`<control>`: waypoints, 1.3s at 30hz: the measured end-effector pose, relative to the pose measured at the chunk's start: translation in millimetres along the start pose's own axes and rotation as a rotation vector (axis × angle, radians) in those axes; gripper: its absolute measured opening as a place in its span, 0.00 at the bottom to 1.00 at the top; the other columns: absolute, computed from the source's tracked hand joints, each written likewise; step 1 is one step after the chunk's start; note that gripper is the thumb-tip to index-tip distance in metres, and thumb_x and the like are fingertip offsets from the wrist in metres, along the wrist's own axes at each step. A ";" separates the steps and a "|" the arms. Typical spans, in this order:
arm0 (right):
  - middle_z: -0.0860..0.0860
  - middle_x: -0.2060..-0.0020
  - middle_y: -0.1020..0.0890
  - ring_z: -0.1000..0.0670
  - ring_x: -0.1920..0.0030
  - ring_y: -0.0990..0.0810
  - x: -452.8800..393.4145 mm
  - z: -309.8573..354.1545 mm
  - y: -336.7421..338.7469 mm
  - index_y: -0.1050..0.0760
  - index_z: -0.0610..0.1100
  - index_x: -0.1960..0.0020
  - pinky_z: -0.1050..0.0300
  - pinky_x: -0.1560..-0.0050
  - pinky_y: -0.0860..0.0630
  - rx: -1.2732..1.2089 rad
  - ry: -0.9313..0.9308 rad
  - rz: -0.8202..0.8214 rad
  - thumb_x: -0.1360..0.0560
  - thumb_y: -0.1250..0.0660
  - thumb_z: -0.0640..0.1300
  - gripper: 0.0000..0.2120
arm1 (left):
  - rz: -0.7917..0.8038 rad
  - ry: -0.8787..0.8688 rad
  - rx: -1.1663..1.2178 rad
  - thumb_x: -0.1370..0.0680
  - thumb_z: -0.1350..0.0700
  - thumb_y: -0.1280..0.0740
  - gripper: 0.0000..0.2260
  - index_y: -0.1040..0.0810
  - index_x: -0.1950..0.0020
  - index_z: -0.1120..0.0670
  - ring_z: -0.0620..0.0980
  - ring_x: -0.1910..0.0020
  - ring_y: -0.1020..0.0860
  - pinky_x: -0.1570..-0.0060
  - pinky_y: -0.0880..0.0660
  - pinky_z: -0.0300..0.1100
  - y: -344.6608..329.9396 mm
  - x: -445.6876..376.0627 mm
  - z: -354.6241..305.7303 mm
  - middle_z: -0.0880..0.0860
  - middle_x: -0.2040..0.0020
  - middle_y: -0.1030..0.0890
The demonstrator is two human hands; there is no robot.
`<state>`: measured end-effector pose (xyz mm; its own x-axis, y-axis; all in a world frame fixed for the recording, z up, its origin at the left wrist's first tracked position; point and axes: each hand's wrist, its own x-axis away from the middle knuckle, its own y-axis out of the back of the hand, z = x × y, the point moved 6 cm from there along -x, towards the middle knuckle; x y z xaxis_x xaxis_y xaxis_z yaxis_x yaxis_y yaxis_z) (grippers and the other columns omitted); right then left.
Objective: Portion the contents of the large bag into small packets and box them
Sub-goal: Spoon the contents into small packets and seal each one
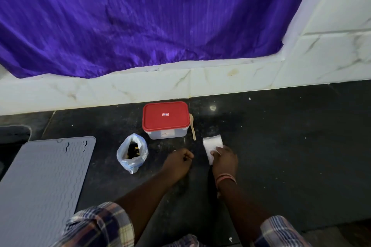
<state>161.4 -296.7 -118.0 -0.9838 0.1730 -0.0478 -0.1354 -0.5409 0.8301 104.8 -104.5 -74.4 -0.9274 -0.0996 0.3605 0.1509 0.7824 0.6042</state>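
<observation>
The large bag point(132, 153) sits open-mouthed on the dark floor point(281, 146), just to the outer side of your left hand point(177, 163), and it has dark contents inside with a few yellowish bits showing. From how things lie, you are at the very start: nothing looks portioned yet.

Your right hand point(223, 159) rests on the stack of small packets point(212, 147), fingers curled over its near edge as if pinching one loose. The packets look flat and empty. Your left hand is curled into a loose fist, apart from the bag and the packets; it seems to hold nothing, though the inside of the fist is hidden.

Just beyond your left hand stands the box point(166, 124), and its red lid point(166, 116) is seated on it. No packets can be made out through its cloudy side. The wooden spoon point(192, 126) lies beside the box, beyond the gap between your two hands, and looks untouched.

So what is left, as I judge it, is nearly everything:
- free one packet from the stack and open it
- spoon a portion out of the bag into it
- close it and repeat
- take the lid off and put the filled packets in the box

A grey ribbed mat point(40, 182) lies well off to your left, with nothing on it.
</observation>
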 end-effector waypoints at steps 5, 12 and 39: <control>0.44 0.43 0.16 0.38 0.49 0.18 6.0 2.7 21.9 0.14 0.46 0.48 0.48 0.48 0.22 -0.073 -0.034 -0.145 0.26 0.25 0.43 0.08 | 0.025 0.100 0.160 0.19 0.56 0.35 0.06 0.19 0.48 0.47 0.45 0.57 0.19 0.55 0.22 0.41 -7.8 -3.0 -2.2 0.49 0.51 0.16; 0.47 0.39 0.18 0.44 0.38 0.25 31.8 35.8 12.6 0.15 0.49 0.45 0.46 0.35 0.27 -0.246 0.339 0.038 0.23 0.30 0.43 0.09 | -0.056 0.354 0.889 0.19 0.46 0.33 0.14 0.18 0.44 0.56 0.54 0.54 0.16 0.57 0.19 0.44 -0.7 -2.5 2.7 0.59 0.51 0.14; 0.43 0.69 0.17 0.46 0.69 0.21 83.6 128.3 -13.4 0.14 0.43 0.61 0.50 0.62 0.23 -0.744 -0.085 0.486 0.23 0.30 0.45 0.10 | -0.084 0.313 0.603 0.21 0.61 0.31 0.06 0.17 0.51 0.64 0.48 0.67 0.21 0.65 0.23 0.40 82.2 36.9 45.4 0.57 0.64 0.18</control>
<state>96.1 -169.4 -61.9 -0.9444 -0.1697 0.2816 0.2235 -0.9596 0.1711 67.4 -15.9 -43.8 -0.7713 -0.2773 0.5730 -0.2190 0.9608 0.1701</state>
